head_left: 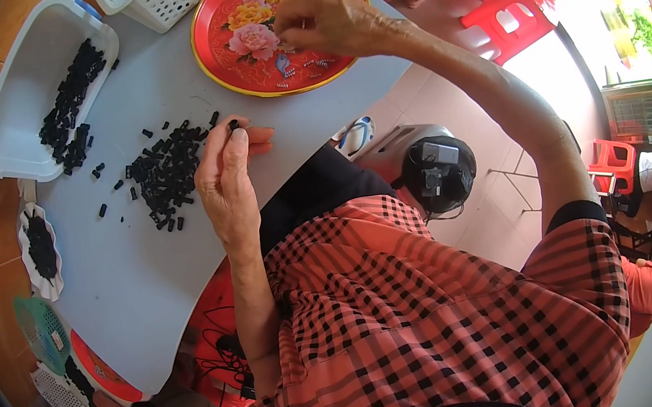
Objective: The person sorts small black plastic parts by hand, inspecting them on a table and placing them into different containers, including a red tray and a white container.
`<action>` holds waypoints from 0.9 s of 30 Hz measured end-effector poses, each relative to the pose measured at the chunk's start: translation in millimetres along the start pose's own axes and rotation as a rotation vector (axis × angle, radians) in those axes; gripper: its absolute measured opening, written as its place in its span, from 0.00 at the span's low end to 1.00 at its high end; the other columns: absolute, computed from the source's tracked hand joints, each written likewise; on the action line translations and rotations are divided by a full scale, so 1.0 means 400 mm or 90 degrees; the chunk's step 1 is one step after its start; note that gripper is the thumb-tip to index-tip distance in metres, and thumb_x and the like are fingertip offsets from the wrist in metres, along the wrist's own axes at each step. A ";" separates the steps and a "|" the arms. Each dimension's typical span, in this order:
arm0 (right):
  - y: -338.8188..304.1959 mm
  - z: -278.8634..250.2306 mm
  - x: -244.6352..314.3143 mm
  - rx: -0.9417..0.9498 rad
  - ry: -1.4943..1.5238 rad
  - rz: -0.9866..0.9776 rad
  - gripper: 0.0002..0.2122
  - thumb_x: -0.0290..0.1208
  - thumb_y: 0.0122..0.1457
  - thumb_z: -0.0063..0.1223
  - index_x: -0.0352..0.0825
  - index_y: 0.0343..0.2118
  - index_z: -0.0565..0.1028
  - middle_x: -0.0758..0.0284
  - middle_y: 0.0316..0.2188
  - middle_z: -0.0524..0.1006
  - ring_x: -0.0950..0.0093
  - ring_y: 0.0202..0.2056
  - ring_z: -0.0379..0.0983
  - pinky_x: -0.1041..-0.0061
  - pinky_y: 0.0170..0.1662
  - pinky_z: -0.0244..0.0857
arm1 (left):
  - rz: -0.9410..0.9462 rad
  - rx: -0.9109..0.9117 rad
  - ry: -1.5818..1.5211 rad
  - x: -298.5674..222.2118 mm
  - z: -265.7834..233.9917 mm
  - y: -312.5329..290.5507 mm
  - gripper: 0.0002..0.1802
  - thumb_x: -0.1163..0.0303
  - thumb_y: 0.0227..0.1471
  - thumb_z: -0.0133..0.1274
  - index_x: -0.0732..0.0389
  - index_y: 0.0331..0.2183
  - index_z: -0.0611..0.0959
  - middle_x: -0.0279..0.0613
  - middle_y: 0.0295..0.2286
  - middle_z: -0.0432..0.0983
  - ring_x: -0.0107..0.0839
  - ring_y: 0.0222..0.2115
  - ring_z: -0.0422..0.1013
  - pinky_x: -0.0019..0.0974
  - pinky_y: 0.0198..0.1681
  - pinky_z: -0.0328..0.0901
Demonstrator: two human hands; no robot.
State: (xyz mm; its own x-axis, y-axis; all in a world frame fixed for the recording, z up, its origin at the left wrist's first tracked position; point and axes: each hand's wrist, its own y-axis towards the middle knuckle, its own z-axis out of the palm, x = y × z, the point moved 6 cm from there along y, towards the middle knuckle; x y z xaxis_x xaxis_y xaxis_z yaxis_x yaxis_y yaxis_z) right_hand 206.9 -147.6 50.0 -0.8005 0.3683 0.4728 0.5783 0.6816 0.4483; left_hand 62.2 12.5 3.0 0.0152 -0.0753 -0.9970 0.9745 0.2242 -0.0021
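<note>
Thumb and fingers of the left hand pinch a small black cylindrical piece upright at their tips, above the pale blue-grey tabletop. Just beside this hand lies a loose pile of similar black pieces. Over the round red tray with a yellow rim and painted flowers, the right hand hangs with its fingers curled inward; whether they grip anything I cannot tell. Farther left stands a white plastic basin, partly filled with black pieces.
</note>
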 end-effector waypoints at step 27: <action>0.041 0.113 0.160 0.068 0.369 0.138 0.07 0.24 0.48 0.54 0.32 0.30 0.79 0.72 0.22 0.77 0.86 0.25 0.72 0.84 0.30 0.67 | -0.062 0.027 -0.216 0.014 -0.011 0.007 0.15 0.68 0.59 0.44 0.71 0.39 0.76 0.47 0.28 0.78 0.29 0.29 0.73 0.31 0.37 0.67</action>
State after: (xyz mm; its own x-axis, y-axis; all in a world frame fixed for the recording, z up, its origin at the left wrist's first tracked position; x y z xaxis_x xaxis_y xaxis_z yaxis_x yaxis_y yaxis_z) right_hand 158.0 -84.5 53.4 -0.4341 0.1233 0.8924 0.6753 0.7002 0.2318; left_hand 63.9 17.1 -3.1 -0.0116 -0.4144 -0.9100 0.9833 0.1606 -0.0857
